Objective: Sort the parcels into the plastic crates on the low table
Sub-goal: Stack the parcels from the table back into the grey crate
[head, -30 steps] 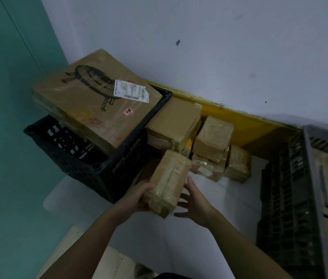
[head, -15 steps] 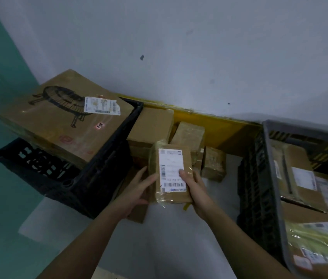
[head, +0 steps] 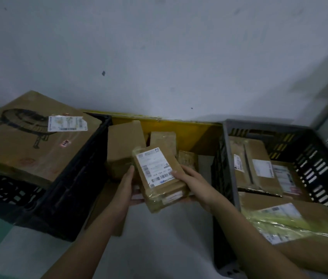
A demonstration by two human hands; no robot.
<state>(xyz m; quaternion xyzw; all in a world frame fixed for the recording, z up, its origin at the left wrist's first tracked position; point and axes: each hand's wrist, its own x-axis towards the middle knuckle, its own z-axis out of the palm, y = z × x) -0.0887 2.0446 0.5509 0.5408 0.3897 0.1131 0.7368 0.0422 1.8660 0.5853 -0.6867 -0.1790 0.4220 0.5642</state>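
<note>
A small brown parcel (head: 160,181) wrapped in clear tape, white label facing up, is held in the air between both hands over the white low table (head: 159,248). My left hand (head: 126,188) grips its left side from below. My right hand (head: 194,184) grips its right side, thumb on the label. A black crate (head: 62,200) at the left carries a big flat carton (head: 32,141) with a printed drawing. A grey crate (head: 227,158) at the right holds several labelled parcels (head: 259,168).
Loose brown parcels (head: 126,141) lie stacked between the crates against a yellow board (head: 195,133) at the wall. A yellow-green plastic-wrapped parcel (head: 283,222) lies at the near end of the grey crate. A teal wall stands at the far left.
The parcel was lifted off the pile and turned so its label faces up. My right hand closed onto it. The view swung right, bringing the grey crate into sight.
</note>
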